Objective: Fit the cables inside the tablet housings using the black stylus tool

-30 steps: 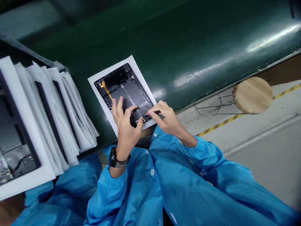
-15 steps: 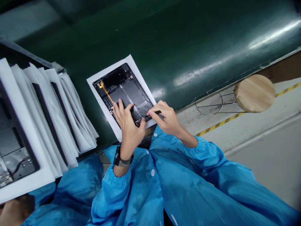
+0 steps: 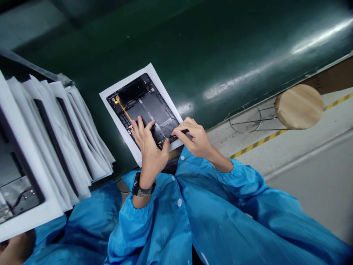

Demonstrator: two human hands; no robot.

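An opened tablet [image 3: 146, 103] with its inside parts showing lies on a white sheet [image 3: 111, 117] on the green table. An orange flex cable [image 3: 122, 108] runs along its left side. My left hand [image 3: 150, 141] rests over the lower left of the tablet, fingers spread, with the thumb near the bottom edge. At the lower right corner, my right hand [image 3: 195, 138] pinches a thin black stick-like tool [image 3: 185, 131]. Its tip points down at the tablet's lower edge beside my left thumb. What the tip touches is too small to tell.
A stack of white sheets with dark tablets between them [image 3: 74, 136] stands at the left. Another person's hand [image 3: 18, 246] and blue sleeve show at the lower left. A round wooden stool [image 3: 299, 106] stands beyond the green table [image 3: 220, 48] at the right, near striped floor tape [image 3: 256, 142].
Both hands stay almost in the same place on the tablet, the black tool still in the right one. The view has shifted slightly.
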